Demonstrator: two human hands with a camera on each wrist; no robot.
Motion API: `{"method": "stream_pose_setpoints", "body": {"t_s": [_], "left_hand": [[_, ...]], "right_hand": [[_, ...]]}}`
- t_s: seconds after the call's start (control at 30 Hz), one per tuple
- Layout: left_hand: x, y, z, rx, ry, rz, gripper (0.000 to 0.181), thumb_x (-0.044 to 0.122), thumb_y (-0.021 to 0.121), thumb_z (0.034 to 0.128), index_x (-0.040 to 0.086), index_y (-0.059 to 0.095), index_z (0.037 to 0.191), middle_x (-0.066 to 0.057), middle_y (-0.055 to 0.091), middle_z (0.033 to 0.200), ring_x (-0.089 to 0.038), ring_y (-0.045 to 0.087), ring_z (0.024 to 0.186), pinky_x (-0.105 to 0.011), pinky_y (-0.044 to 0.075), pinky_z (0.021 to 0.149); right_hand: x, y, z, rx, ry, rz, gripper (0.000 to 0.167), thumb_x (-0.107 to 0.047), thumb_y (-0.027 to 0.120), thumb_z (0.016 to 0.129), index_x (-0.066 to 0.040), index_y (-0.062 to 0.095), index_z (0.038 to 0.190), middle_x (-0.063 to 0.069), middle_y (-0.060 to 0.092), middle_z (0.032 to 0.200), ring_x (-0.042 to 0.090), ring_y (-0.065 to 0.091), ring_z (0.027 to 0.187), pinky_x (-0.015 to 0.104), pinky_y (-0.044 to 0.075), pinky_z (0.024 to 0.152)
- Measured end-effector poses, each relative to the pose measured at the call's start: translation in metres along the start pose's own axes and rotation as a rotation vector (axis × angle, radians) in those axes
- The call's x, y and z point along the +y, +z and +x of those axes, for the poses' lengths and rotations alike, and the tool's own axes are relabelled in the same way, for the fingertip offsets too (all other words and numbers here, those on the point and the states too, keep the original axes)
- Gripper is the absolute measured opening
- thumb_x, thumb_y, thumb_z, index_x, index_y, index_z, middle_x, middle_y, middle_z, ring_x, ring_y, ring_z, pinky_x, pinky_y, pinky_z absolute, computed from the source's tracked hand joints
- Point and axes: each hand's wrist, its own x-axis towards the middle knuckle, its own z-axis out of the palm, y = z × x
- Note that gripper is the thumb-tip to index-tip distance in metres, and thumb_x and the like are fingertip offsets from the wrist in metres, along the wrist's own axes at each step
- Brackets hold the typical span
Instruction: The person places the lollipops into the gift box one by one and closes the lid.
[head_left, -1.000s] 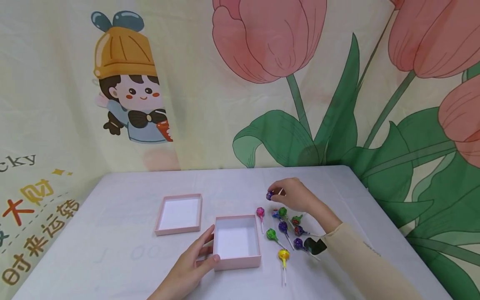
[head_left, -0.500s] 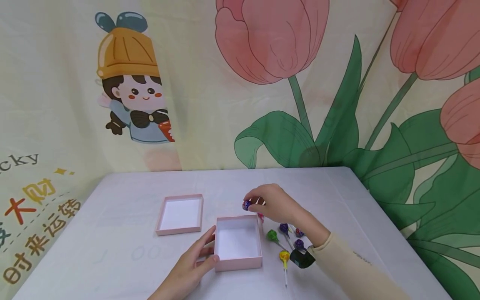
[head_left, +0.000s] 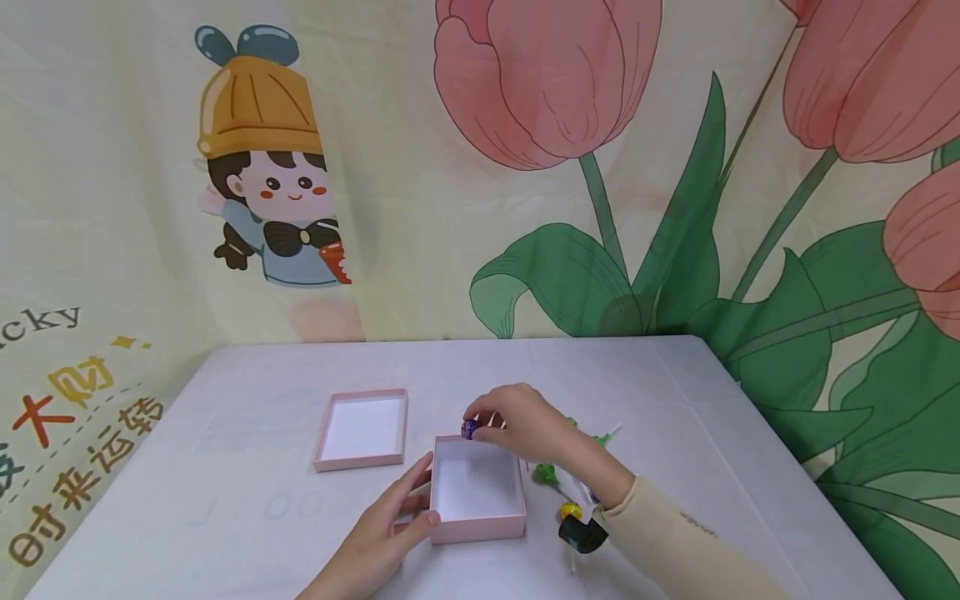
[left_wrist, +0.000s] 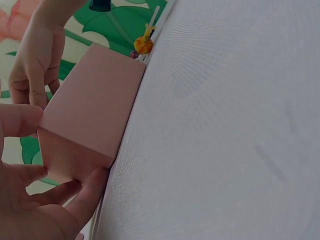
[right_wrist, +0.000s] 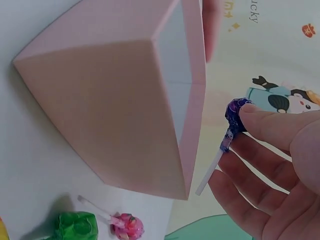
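Observation:
A lollipop with a dark purple wrapper is pinched between the thumb and fingers of my right hand, above the far rim of the pink box. In the right wrist view the lollipop's white stick points down beside the box wall. My left hand rests against the box's left side, fingers spread along that wall and thumb at the front corner. The left wrist view shows the fingertips touching the wall low, near the table. The box has a white inside, with no lollipop visible there.
A shallow pink lid lies left of the box, its white inside facing up. Right of the box are several lollipops, among them a green one, a yellow one and a pink one. My right forearm hides others.
My right hand has carried the purple lollipop leftward and toward me, from beyond the pile to the box's far rim. The left hand has stayed at the box.

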Motion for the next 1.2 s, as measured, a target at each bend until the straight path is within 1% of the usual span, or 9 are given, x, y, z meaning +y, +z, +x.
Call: {"method": "stream_pose_setpoints", "body": {"t_s": [0.23, 0.43, 0.7, 0.8, 0.97, 1.2], "left_hand": [[-0.001, -0.001, 0.000, -0.004, 0.012, 0.008, 0.074, 0.028, 0.068, 0.1053, 0.020, 0.031, 0.169, -0.022, 0.042, 0.165, -0.036, 0.059, 0.136, -0.020, 0.051, 0.094], [-0.001, -0.002, 0.000, -0.014, 0.003, 0.008, 0.074, 0.030, 0.067, 0.1059, 0.021, 0.030, 0.169, -0.021, 0.041, 0.165, -0.035, 0.058, 0.137, -0.019, 0.051, 0.094], [-0.002, -0.002, -0.001, -0.017, 0.031, 0.018, 0.072, 0.029, 0.065, 0.1069, 0.020, 0.030, 0.169, -0.022, 0.040, 0.165, -0.037, 0.058, 0.137, -0.023, 0.052, 0.095], [-0.002, -0.002, -0.001, -0.016, 0.028, 0.014, 0.073, 0.029, 0.066, 0.1068, 0.021, 0.030, 0.169, -0.022, 0.040, 0.166, -0.037, 0.057, 0.138, -0.023, 0.052, 0.095], [-0.002, -0.002, -0.001, -0.019, 0.018, 0.006, 0.073, 0.030, 0.065, 0.1069, 0.021, 0.029, 0.169, -0.021, 0.039, 0.166, -0.037, 0.056, 0.139, -0.021, 0.051, 0.095], [-0.004, -0.002, -0.001, -0.026, 0.038, 0.001, 0.073, 0.028, 0.065, 0.1072, 0.020, 0.028, 0.169, -0.022, 0.039, 0.167, -0.036, 0.057, 0.138, -0.021, 0.051, 0.096]], "right_hand": [[-0.003, 0.008, 0.004, -0.002, -0.014, -0.005, 0.022, -0.016, 0.080, 0.097, -0.015, 0.080, 0.119, -0.007, 0.076, 0.099, 0.004, 0.064, 0.086, 0.016, 0.055, 0.076], [-0.005, 0.014, 0.005, -0.005, -0.015, 0.006, 0.021, -0.016, 0.081, 0.097, -0.013, 0.080, 0.118, -0.008, 0.075, 0.097, 0.004, 0.063, 0.084, 0.016, 0.055, 0.075], [-0.007, 0.025, 0.004, -0.008, -0.006, -0.023, 0.024, -0.015, 0.082, 0.096, -0.016, 0.080, 0.119, -0.011, 0.073, 0.094, 0.002, 0.062, 0.082, 0.016, 0.054, 0.073], [-0.007, 0.029, 0.005, -0.006, -0.012, -0.044, 0.025, -0.015, 0.082, 0.095, -0.015, 0.080, 0.120, -0.010, 0.074, 0.095, 0.002, 0.061, 0.081, 0.016, 0.053, 0.074], [-0.009, 0.035, 0.005, -0.004, 0.000, -0.081, 0.026, -0.017, 0.083, 0.095, -0.016, 0.081, 0.121, -0.011, 0.074, 0.095, 0.001, 0.061, 0.080, 0.016, 0.053, 0.075], [-0.010, 0.043, 0.006, 0.004, 0.019, -0.103, 0.028, -0.021, 0.084, 0.094, -0.018, 0.081, 0.121, -0.009, 0.077, 0.099, 0.002, 0.064, 0.084, 0.018, 0.054, 0.081]]}}
